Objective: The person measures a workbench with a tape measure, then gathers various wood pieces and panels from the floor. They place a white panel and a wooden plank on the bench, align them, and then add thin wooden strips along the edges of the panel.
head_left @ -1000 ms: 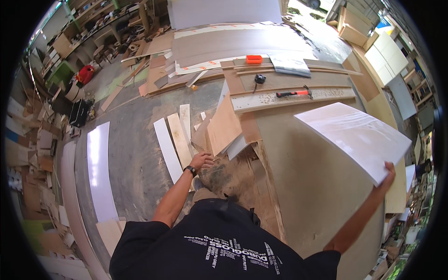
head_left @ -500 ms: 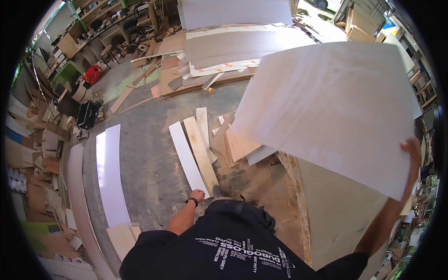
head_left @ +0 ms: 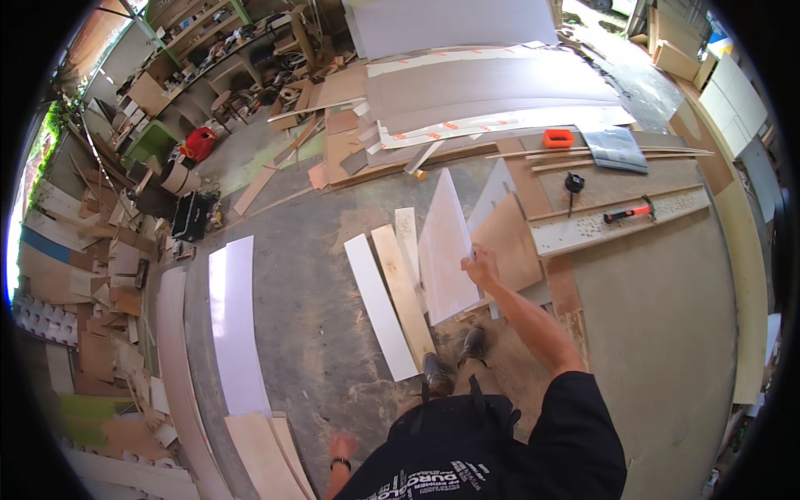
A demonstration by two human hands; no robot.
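Note:
My right hand [head_left: 481, 267] is closed round the edge of a flat, white-faced board [head_left: 448, 254], which stands tilted on edge in front of my legs. My left hand [head_left: 344, 447] hangs low by my left side, blurred, with nothing visible in it; its fingers are too smeared to read. Just left of the held board, a white strip [head_left: 383, 308] and a bare wood plank [head_left: 400, 287] lie on the floor. Behind the board stand a brown panel [head_left: 507, 242] and a pale sheet [head_left: 493, 196], partly hidden by it.
On the worktable [head_left: 658, 333] at right lie a hammer [head_left: 629, 212], a tape measure [head_left: 574, 183], a red-orange tray [head_left: 558, 138] and a nail-strewn strip [head_left: 583, 236]. Long white panels [head_left: 233, 325] lie on the floor at left. A stack of large sheets [head_left: 492, 87] sits ahead.
The board in my right hand has come down from high on the right to the front of my legs, uncovering the worktable's tools. My left hand has moved back from the planks.

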